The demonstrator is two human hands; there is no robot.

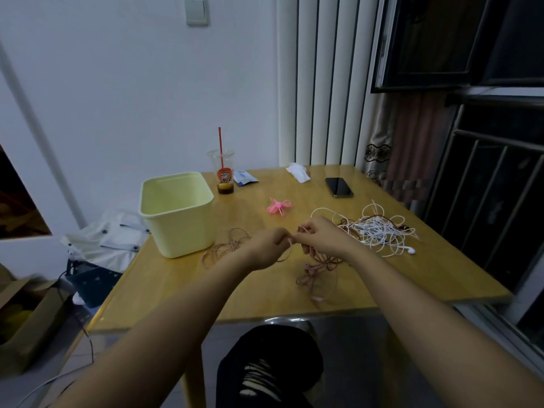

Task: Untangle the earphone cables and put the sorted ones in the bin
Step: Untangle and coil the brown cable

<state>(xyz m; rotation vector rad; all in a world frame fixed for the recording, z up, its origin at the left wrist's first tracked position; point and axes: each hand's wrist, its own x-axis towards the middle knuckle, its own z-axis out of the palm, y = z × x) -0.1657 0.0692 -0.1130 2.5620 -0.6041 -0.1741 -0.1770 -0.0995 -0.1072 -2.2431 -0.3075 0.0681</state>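
Over the middle of the wooden table, my left hand and my right hand meet and both pinch a thin pink earphone cable. Its loops trail left toward the bin and hang down onto the table below my right hand. A tangled heap of white and brown earphone cables lies to the right of my right hand. The pale yellow bin stands open at the table's left; no cable shows inside it. A small pink coiled cable bundle lies behind my hands.
A plastic cup with a red straw and a small blue packet stand behind the bin. A black phone and a white tissue lie at the back right. A window grille borders the table's right side.
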